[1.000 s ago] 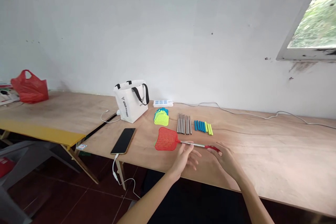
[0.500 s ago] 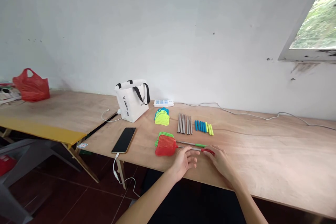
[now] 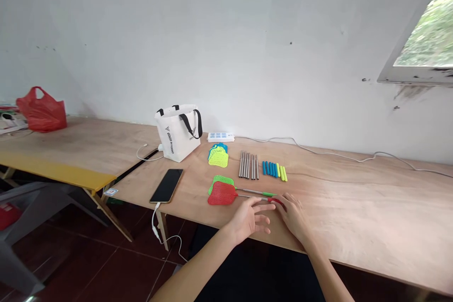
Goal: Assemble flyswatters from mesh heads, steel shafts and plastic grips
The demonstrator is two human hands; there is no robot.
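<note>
A red fly swatter [image 3: 222, 193] lies near the table's front edge, overlapping a green fly swatter [image 3: 221, 180] just behind it. My right hand [image 3: 292, 214] has its fingers closed on the red swatter's handle, hiding the handle's end. With fingers spread, my left hand [image 3: 249, 219] hovers by the red swatter's metal shaft and holds nothing. Behind them are a row of metal tubes [image 3: 248, 166], several blue grips [image 3: 270, 169] and a few yellow grips [image 3: 281, 172]. Loose swatter heads, yellow [image 3: 218, 159] over blue [image 3: 220, 145], are stacked to the left.
A phone [image 3: 167, 186] on a charging cable lies to the left. Behind it stands a white tote bag [image 3: 180, 137]. A power strip [image 3: 220, 137] sits against the wall, its cord [image 3: 329, 153] running right. A red plastic bag [image 3: 42, 111] rests on the neighbouring table.
My right hand has shifted slightly left with the red swatter's handle. The fingers of my left hand have spread a little wider. The view has tilted slightly.
</note>
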